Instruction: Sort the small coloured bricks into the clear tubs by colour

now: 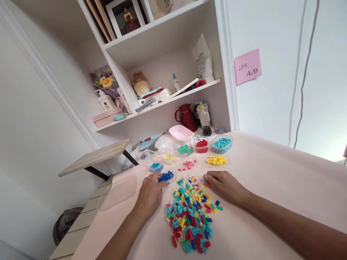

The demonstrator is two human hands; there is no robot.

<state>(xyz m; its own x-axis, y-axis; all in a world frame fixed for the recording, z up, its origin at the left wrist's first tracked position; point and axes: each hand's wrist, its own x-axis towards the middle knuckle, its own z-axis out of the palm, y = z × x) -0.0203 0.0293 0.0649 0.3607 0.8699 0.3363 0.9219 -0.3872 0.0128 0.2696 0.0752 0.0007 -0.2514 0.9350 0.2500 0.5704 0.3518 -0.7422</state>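
A loose heap of small coloured plastic bricks (191, 213) lies on the pink table cover, red, blue, teal, yellow and other colours mixed. My left hand (149, 191) rests at the heap's upper left, thumb apart from the fingers, at the edge of a clear dish of dark blue bricks (166, 176). Nothing shows plainly in its grasp. On the other side, my right hand (225, 184) is curled with fingertips together beside a few orange and white bricks (207, 185) at the heap's upper right edge. Whatever its fingers hold is hidden.
Behind the heap stand clear tubs of light blue (156, 166), pale yellow (169, 158), green (185, 149), red (201, 146), teal (222, 144), yellow (216, 160) and pink bricks (187, 165). Further back are a pink basin (181, 133), a red jug (187, 117) and a bottle (205, 121). A clear lid (119, 191) lies left.
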